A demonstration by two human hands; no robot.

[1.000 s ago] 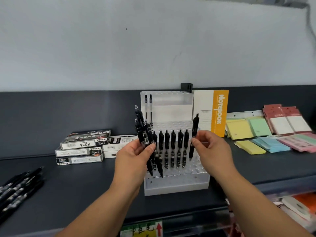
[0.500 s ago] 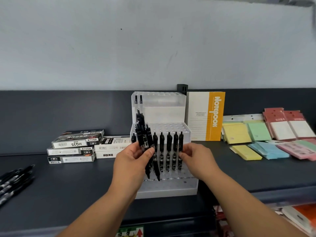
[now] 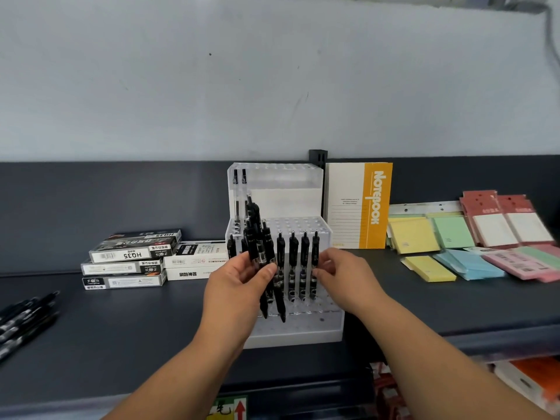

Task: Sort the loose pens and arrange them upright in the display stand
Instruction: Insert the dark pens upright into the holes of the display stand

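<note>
The left hand (image 3: 236, 286) had thumb and fingers curled round a bundle of black pens (image 3: 257, 237), held tips down in front of the display stand (image 3: 303, 334). The right hand (image 3: 345, 274) pinched the rightmost pen (image 3: 315, 247) of a row standing upright in the stand's lowest tier. The stand sat near the bench's (image 3: 121, 328) front edge, about midway along. Loose pens (image 3: 24, 316) lay at the left edge, and stacked pen boxes (image 3: 130, 256) sat toward the back.
</note>
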